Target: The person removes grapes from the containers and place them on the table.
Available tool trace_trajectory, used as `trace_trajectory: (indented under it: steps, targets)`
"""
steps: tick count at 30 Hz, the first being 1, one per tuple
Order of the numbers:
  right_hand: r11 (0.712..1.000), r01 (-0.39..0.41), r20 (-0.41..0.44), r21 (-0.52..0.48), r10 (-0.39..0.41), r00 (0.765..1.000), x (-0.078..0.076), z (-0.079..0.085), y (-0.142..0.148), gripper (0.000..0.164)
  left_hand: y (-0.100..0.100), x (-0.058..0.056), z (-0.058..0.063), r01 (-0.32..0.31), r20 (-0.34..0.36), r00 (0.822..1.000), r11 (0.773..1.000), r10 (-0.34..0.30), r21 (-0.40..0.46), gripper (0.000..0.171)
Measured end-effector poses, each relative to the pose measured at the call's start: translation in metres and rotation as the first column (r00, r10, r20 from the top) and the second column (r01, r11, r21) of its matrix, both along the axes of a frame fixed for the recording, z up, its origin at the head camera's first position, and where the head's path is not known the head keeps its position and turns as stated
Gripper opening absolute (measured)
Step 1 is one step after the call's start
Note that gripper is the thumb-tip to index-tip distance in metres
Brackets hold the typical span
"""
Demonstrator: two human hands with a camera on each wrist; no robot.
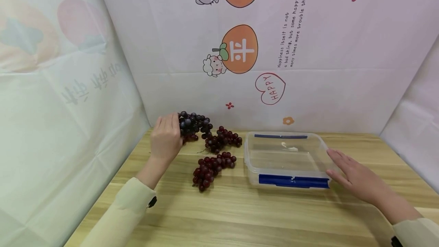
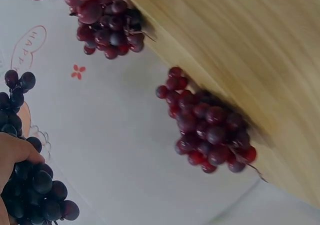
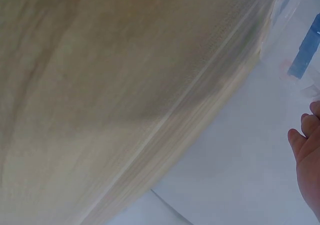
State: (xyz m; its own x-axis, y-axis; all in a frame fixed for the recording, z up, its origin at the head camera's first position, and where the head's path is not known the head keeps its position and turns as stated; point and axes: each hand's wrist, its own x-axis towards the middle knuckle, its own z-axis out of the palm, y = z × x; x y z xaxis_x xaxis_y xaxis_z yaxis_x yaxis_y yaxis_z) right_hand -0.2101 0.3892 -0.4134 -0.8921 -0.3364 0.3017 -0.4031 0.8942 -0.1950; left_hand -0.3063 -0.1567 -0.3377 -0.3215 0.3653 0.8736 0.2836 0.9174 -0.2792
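Observation:
In the head view my left hand (image 1: 166, 137) grips a bunch of dark, nearly black grapes (image 1: 193, 122) at the back left. The left wrist view shows the thumb pressed over the dark berries (image 2: 37, 185). Just below and right of it lies a bunch of red grapes (image 1: 223, 140), and nearer the front another red bunch (image 1: 209, 169). Part of a further red bunch (image 1: 190, 138) shows under the dark one. My right hand (image 1: 360, 178), fingers extended, is at the right side of a clear plastic box (image 1: 284, 159) with blue side clips.
A wooden table (image 1: 212, 216) carries everything. White printed cloth (image 1: 178, 48) stands behind it, with more cloth walls at the left (image 1: 68, 125) and right (image 1: 418, 98). The box stands right of the red grapes, its blue front clip (image 1: 293, 181) facing me.

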Motion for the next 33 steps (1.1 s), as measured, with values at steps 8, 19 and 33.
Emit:
trace_trajectory:
  steps: [8, 19, 33]
  targets:
    - [1.0, -0.014, -0.016, -0.004, 0.014, 1.0, -0.001, -0.002, 0.001, 0.069, -0.025, 0.01, -0.006, -0.055, 0.012, 0.998, 0.998, 0.055, 0.008, 0.039]
    - [1.0, -0.02, -0.035, -0.012, 0.02, 0.999, -0.004, -0.005, 0.002, 0.068, -0.057, 0.026, -0.022, -0.068, 0.037, 0.997, 0.996, 0.066, 0.052, 0.044]
    - [1.0, -0.012, -0.051, -0.017, 0.011, 0.999, -0.004, -0.005, 0.002, 0.069, -0.071, 0.039, -0.043, -0.072, -0.016, 0.997, 0.997, 0.072, 0.023, 0.028]
